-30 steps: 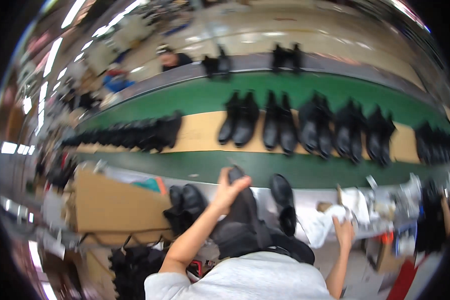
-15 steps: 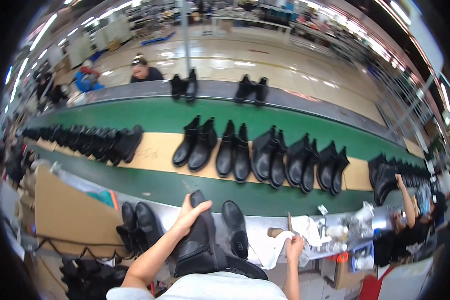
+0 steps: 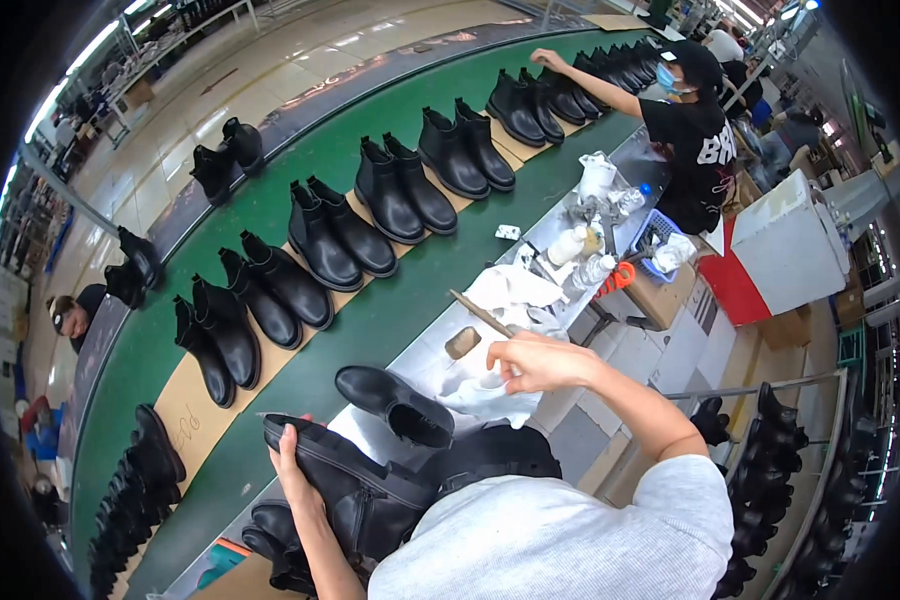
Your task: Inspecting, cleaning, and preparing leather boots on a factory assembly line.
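Green conveyor belt (image 3: 270,215) curved across the factory floor, carrying pairs of black ankle boots (image 3: 370,215) on tan cardboard sheets. Beside it ran a steel workbench (image 3: 440,340) where 1 black boot (image 3: 395,400) lay near a brown block (image 3: 461,342) and a thin brush (image 3: 482,314). The left hand (image 3: 292,468) gripped another black boot (image 3: 355,485) against the person's body, fingers wrapped over its sole edge. The right hand (image 3: 538,362) pinched a white cloth (image 3: 485,390) on the bench. Another worker (image 3: 685,120) reached toward boots farther along.

R hand (image 3: 535,362) now on white cloth (image 3: 490,390), L hand (image 3: 288,462) slid to boot (image 3: 345,485) sole
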A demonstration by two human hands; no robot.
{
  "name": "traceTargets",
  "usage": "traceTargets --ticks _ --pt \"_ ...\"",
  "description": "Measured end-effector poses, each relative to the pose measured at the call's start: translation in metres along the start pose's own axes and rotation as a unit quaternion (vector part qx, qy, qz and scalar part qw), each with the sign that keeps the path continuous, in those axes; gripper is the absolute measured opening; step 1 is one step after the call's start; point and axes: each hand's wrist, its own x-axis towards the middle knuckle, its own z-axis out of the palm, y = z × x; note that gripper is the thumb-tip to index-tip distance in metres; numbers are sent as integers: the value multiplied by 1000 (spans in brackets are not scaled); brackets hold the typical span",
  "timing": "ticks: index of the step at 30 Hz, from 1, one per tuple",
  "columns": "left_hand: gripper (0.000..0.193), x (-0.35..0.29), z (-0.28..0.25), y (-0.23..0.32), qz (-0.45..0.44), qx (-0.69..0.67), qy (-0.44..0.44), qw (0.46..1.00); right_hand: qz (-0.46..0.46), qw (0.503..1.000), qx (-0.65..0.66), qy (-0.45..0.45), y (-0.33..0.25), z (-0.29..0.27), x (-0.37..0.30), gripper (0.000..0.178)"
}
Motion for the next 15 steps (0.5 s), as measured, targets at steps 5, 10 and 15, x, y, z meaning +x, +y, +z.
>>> traceTargets --ticks 5,10,15 --pt "42 6 15 -5 -41 12 -33 999 104 992 -71 27 78 64 4 17" --pt "44 -5 11 -3 -32 16 -11 999 89 987 44 127 116 83 -7 14" --pt "44 -2 33 7 -38 70 -97 992 155 850 483 140 114 79 19 26"
